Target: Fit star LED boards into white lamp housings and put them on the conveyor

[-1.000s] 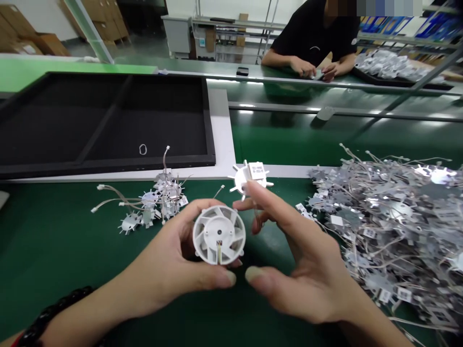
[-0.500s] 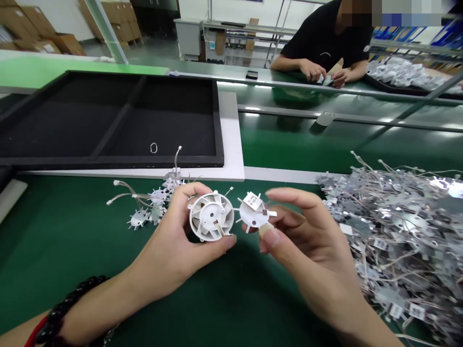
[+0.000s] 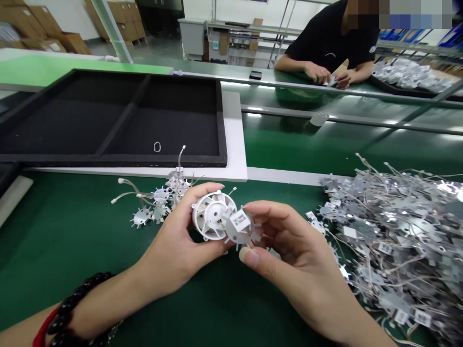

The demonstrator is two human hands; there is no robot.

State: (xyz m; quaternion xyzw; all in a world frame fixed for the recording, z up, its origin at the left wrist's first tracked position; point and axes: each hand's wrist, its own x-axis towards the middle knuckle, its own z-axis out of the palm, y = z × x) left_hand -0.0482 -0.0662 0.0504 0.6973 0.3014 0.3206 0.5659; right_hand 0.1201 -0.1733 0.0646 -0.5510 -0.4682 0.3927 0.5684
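Observation:
My left hand point(image 3: 179, 248) grips a round white plastic fan housing point(image 3: 211, 214) by its rim, its open face turned toward me. My right hand point(image 3: 289, 250) pinches a small white spiked disc with a label point(image 3: 241, 225) and holds it against the right edge of the housing. Both hands hover just above the green mat point(image 3: 90, 250). A thin wire shows inside the housing.
A small cluster of spiked discs with wires point(image 3: 159, 200) lies left of my hands. A large heap of the same parts point(image 3: 390, 226) fills the right. A black tray point(image 3: 108, 115) sits behind. Across the conveyor a person in black point(image 3: 325, 43) works.
My right hand has brought the spiked disc down and left until it meets the fan housing. The left hand has tilted the housing slightly toward it.

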